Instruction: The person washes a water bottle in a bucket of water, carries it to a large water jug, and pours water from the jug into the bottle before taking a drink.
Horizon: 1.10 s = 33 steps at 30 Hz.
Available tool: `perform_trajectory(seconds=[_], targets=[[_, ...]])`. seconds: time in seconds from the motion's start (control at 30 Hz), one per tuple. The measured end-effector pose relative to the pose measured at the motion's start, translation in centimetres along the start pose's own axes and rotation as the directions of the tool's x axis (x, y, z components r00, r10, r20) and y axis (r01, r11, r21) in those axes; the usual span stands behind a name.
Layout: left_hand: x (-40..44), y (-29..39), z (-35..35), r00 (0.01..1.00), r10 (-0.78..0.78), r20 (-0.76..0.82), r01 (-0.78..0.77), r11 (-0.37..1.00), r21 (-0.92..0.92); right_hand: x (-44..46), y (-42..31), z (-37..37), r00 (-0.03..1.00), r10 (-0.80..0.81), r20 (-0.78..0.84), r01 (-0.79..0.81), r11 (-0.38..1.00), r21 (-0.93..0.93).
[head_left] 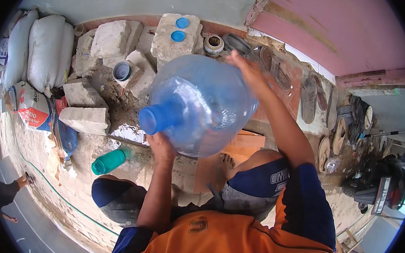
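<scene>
A large clear blue water jug [199, 103] lies tilted in front of me, its neck [153, 119] pointing to the left. My left hand [160, 147] holds the jug from below, just by the neck; its fingers are mostly hidden behind the plastic. At the far upper right side of the jug, my right hand [246, 71] rests against the wall with its fingers stretched out. A green bottle [108, 161] lies on the ground left of my left forearm. Two blue caps [178, 36] sit on a concrete block [163, 46] beyond the jug.
White sacks [48, 52] and a plaster bag [32, 107] stand at the left. Concrete blocks [83, 119] lie near wet rubble. Sandals [308, 101] are scattered at the right, with a motorcycle [381, 186] farther off. Part of another person [8, 190] shows at the lower left.
</scene>
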State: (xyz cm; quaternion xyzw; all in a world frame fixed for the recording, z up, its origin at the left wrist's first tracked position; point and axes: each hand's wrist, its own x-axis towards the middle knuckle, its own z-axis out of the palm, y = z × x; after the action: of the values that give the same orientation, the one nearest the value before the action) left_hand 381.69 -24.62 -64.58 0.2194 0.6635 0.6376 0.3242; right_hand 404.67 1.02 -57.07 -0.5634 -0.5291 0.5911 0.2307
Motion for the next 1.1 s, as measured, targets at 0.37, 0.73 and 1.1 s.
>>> perform_trajectory(seconds=[0.37, 0.73, 1.1], targets=[[-8.8, 7.2, 9.3, 0.951, -0.204, 0.234, 0.243, 0.958, -0.152, -2.5, 0.4, -8.9, 0.989, 0.132, 0.059, -0.136, 0.988, 0.07], [-7.8, 7.3, 13.1, 0.88, -0.171, 0.443, 0.23, 0.97, -0.081, 1.8, 1.8, -11.2, 0.923, -0.025, -0.384, -0.087, 0.959, -0.27], [-0.8, 16.5, -7.3, 0.936, 0.072, 0.344, -0.164, 0.955, 0.246, -3.6, 12.7, -17.7, 0.883, 0.058, -0.465, 0.169, 0.886, 0.432]])
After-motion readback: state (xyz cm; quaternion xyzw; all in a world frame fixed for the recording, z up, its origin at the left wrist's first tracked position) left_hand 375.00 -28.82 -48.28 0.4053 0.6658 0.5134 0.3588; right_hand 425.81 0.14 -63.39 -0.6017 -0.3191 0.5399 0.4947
